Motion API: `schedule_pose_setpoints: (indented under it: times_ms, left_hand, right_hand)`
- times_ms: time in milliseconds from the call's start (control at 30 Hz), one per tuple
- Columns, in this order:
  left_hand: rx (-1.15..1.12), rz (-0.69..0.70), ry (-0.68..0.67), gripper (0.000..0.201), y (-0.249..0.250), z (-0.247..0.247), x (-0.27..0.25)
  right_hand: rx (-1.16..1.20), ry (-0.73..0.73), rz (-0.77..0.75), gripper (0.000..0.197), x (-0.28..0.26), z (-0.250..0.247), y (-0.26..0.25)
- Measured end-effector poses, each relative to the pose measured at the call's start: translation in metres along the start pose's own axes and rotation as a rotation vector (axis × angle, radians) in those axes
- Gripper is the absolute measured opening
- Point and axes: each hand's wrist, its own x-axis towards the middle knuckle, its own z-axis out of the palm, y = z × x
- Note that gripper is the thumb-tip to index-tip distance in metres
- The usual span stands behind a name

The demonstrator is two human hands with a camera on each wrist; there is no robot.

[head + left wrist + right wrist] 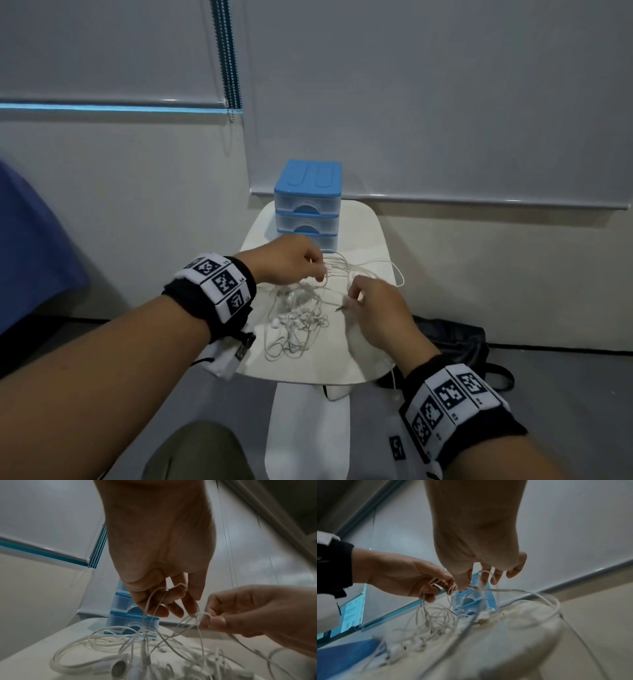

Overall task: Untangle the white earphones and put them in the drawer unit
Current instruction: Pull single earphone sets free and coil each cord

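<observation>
Both wrists are banded; loops of the earphones [301, 318] are pinched by the left hand [287, 260] and by the right hand [376, 305], fingers curled on cord. Most of the tangle is left lying on the table [363, 370], before the closed drawers [307, 202]. Loops should be eased apart gently, not tugged, lest knots be tightened.

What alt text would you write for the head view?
Two hands, left hand and right hand, pinch strands of tangled white wired earphones over a small white table. Behind stands a blue plastic three-drawer unit, drawers closed.
</observation>
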Motion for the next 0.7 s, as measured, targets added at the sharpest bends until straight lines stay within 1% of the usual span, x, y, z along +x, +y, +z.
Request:
schedule_pose_setpoints:
  times_ms: [100,167,300,367,433,500,600,700]
  left_hand:
    - [-0.17,-0.018,0.041,0.02,0.002,-0.002,-0.011]
    - [-0.259,-0.01,0.077,0.02,0.004,-0.002,-0.016]
    - [-0.411,0.015,0.187,0.022,0.011,-0.007,-0.024]
    - [-0.465,0.02,0.245,0.022,0.013,-0.01,-0.027]
    - [-0.486,0.019,0.31,0.023,0.016,-0.013,-0.03]
    - [-0.477,0.024,0.35,0.024,0.019,-0.016,-0.034]
    - [-0.455,0.035,0.379,0.025,0.022,-0.02,-0.039]
    - [-0.452,0.036,0.395,0.025,0.021,-0.028,-0.043]
  right_hand:
    - [-0.017,0.106,-0.032,0.01,-0.004,-0.006,-0.009]
    - [0.0,0.153,-0.086,0.012,-0.007,-0.014,-0.021]
    - [0.233,0.169,-0.203,0.018,-0.008,-0.026,-0.042]
    - [0.335,0.186,-0.224,0.019,-0.009,-0.031,-0.05]
    - [0.383,0.212,-0.23,0.018,-0.009,-0.036,-0.055]
    - [0.435,0.208,-0.226,0.017,-0.01,-0.041,-0.059]
    - [0.506,0.153,-0.208,0.014,-0.014,-0.051,-0.062]
    - [0.655,0.085,-0.165,0.017,-0.018,-0.064,-0.061]
